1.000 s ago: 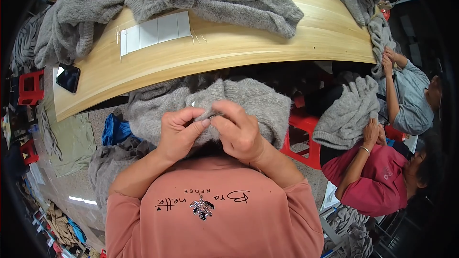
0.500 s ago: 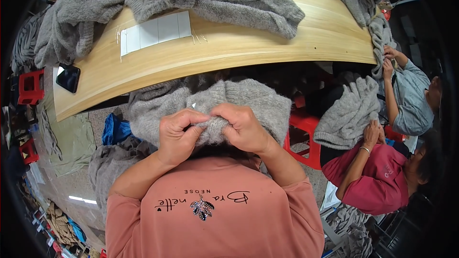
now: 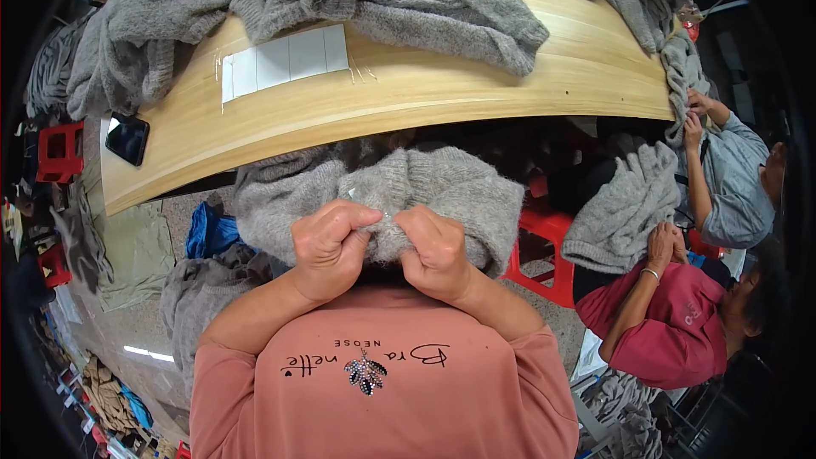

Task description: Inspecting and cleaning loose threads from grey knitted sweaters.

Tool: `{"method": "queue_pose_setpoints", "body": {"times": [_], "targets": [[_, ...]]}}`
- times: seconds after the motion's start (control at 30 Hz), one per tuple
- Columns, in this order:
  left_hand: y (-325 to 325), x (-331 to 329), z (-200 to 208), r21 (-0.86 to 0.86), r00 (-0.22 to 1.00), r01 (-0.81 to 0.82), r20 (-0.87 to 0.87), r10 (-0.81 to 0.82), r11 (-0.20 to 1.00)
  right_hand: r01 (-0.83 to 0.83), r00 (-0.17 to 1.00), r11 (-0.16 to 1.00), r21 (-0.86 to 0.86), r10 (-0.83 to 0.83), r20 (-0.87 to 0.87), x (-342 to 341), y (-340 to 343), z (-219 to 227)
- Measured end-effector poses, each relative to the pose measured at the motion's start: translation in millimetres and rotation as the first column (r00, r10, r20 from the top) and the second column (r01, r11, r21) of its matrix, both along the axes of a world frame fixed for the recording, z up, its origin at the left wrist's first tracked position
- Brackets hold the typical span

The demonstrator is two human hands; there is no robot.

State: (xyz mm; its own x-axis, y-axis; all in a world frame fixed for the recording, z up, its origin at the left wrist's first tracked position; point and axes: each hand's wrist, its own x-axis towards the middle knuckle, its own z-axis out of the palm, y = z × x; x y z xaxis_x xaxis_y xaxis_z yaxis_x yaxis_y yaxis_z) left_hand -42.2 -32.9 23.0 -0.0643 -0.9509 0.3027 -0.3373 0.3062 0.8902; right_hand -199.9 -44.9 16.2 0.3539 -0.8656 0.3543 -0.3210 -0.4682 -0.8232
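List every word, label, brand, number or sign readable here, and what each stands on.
Wording is not copied out here; each place is told instead.
Pink shirt: dark lettering, readable but upside down, around a leaf-shaped motif.
Dark red shirt at right: pale lettering, too blurred to read surely.
White strip on the wooden table: dividing lines, no legible words.
Small white patch on the grey knit garment: too small to read.

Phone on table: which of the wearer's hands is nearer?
Left. The left hand grips grey knit, below and right of the phone in view; the right hand grips it farther right.
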Motion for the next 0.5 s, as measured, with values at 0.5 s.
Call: {"method": "queue_pose_setpoints", "body": {"times": [0.5], "targets": [[-3, -3, -5, -0.328, 0.974, -0.096, 0.164, 0.156, 0.940, 0.083, 0.996, 0.985, -0.151, -0.079, 0.035, 16, -10, -11]]}}
